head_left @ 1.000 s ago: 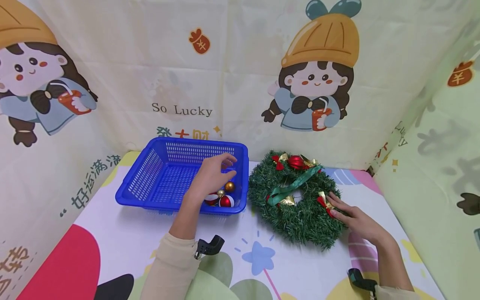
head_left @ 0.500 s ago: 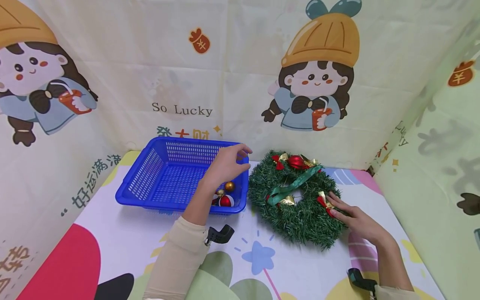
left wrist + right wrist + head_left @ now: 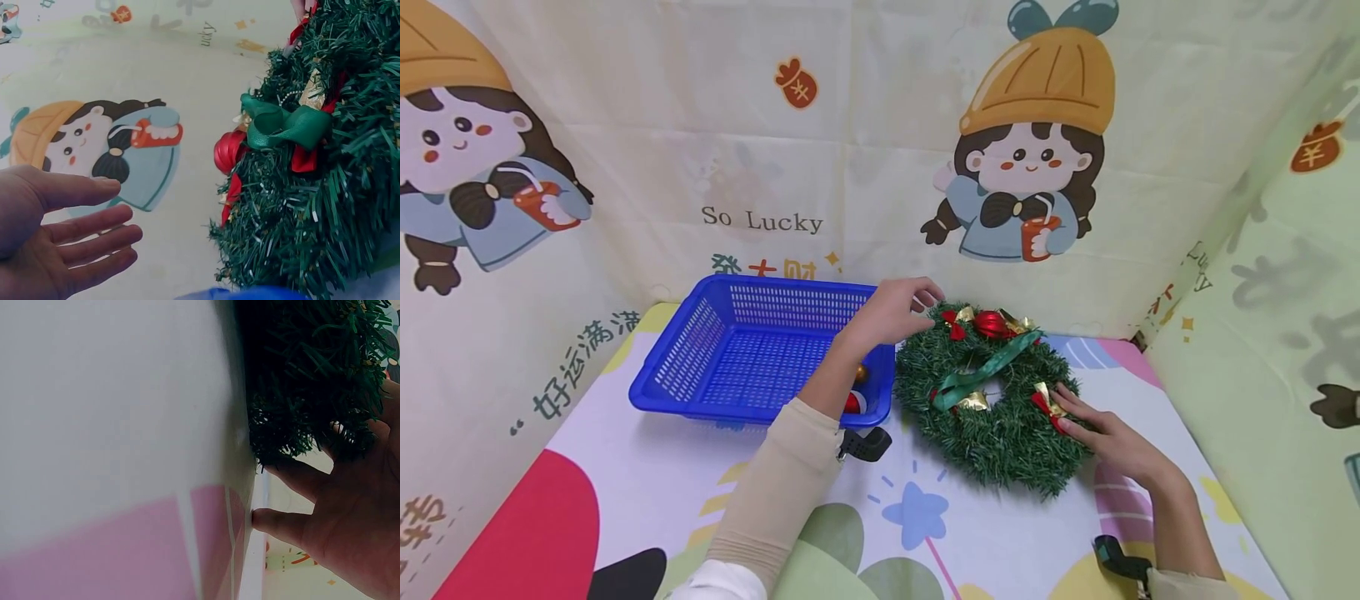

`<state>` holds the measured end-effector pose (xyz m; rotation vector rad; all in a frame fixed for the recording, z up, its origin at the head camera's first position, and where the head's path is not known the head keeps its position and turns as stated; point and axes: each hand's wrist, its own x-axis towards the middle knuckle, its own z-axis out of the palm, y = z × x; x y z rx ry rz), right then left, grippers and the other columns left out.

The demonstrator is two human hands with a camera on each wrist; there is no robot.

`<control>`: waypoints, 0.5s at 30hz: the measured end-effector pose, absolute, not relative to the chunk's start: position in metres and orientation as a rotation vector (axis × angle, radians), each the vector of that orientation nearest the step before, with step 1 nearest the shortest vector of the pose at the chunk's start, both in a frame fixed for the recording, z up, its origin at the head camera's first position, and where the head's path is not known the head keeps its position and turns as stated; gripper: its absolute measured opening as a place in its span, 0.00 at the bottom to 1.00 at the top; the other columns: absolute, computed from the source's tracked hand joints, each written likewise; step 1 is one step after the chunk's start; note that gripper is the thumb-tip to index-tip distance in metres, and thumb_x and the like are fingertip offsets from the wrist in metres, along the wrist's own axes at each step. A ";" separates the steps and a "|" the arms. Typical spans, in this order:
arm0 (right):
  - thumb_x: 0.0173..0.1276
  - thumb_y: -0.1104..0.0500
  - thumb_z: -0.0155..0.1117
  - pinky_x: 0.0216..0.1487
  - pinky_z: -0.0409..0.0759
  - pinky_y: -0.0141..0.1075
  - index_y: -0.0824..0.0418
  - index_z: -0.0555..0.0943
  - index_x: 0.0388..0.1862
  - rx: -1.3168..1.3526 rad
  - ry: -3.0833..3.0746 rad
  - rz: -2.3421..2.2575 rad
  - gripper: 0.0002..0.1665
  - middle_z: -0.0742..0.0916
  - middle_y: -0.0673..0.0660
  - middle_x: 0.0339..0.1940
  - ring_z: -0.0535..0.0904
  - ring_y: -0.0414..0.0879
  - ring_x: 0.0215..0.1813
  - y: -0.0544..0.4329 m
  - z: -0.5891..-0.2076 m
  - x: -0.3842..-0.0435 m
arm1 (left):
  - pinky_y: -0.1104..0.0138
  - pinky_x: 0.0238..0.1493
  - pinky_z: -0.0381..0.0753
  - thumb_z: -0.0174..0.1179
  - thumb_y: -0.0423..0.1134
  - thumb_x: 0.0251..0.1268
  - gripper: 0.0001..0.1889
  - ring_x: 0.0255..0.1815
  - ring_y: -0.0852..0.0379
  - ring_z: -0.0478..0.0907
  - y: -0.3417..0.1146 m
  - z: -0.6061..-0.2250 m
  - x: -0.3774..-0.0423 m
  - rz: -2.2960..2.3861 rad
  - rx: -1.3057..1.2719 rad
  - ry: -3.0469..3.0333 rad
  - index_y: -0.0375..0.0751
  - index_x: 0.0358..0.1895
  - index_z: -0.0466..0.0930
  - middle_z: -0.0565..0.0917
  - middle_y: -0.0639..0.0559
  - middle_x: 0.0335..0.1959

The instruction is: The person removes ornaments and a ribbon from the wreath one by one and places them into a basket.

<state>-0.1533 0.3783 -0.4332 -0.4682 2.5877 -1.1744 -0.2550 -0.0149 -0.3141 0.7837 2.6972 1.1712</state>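
Note:
A green tinsel wreath (image 3: 1000, 450) lies on the table, decorated with red and gold bows, a red ball ornament (image 3: 991, 324) and a green ribbon (image 3: 988, 369). My left hand (image 3: 895, 311) hovers over the basket's right rim, at the wreath's far left edge. In the left wrist view its fingers (image 3: 100, 244) are extended and hold nothing. My right hand (image 3: 1120, 446) rests against the wreath's right side, fingertips beside a red and gold bow (image 3: 1048, 407). The right wrist view shows its fingers (image 3: 287, 526) spread under the wreath's edge.
Left of the wreath stands a blue plastic basket (image 3: 662, 400). An orange-gold ball (image 3: 861, 374) and a red and white ball (image 3: 853, 403) show in its right end, partly behind my left arm. A printed cloth wall (image 3: 880, 150) rises close behind the table.
My left hand has moved rightward from above the balls in the basket, past the basket's right rim to the wreath. The right hand has stayed on the wreath.

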 end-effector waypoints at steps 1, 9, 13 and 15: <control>0.83 0.51 0.55 0.60 0.51 0.09 0.61 0.61 0.83 -0.471 2.590 -1.172 0.36 0.51 0.63 0.88 0.42 0.76 0.83 0.378 -0.433 -0.153 | 0.57 0.60 0.84 0.65 0.35 0.72 0.17 0.62 0.48 0.82 -0.013 -0.314 -0.257 1.166 0.791 2.690 0.47 0.62 0.81 0.85 0.46 0.57; 0.83 0.51 0.55 0.74 0.53 0.23 0.59 0.61 0.83 -0.454 2.607 -1.151 0.35 0.52 0.62 0.88 0.43 0.75 0.84 0.379 -0.431 -0.154 | 0.59 0.57 0.85 0.64 0.33 0.73 0.18 0.60 0.48 0.83 0.003 -0.312 -0.277 1.102 0.832 2.656 0.46 0.63 0.81 0.85 0.46 0.59; 0.83 0.52 0.55 0.81 0.54 0.50 0.60 0.61 0.83 -0.457 2.606 -1.157 0.35 0.52 0.62 0.88 0.43 0.76 0.83 0.378 -0.430 -0.153 | 0.60 0.55 0.85 0.64 0.32 0.72 0.19 0.60 0.49 0.84 0.009 -0.312 -0.284 1.069 0.842 2.645 0.47 0.63 0.81 0.85 0.46 0.60; 0.83 0.52 0.55 0.81 0.53 0.48 0.59 0.61 0.83 -0.457 2.603 -1.156 0.35 0.52 0.62 0.88 0.43 0.75 0.84 0.378 -0.429 -0.152 | 0.61 0.54 0.85 0.64 0.32 0.72 0.19 0.59 0.49 0.85 0.013 -0.313 -0.287 1.066 0.846 2.638 0.47 0.63 0.81 0.85 0.45 0.60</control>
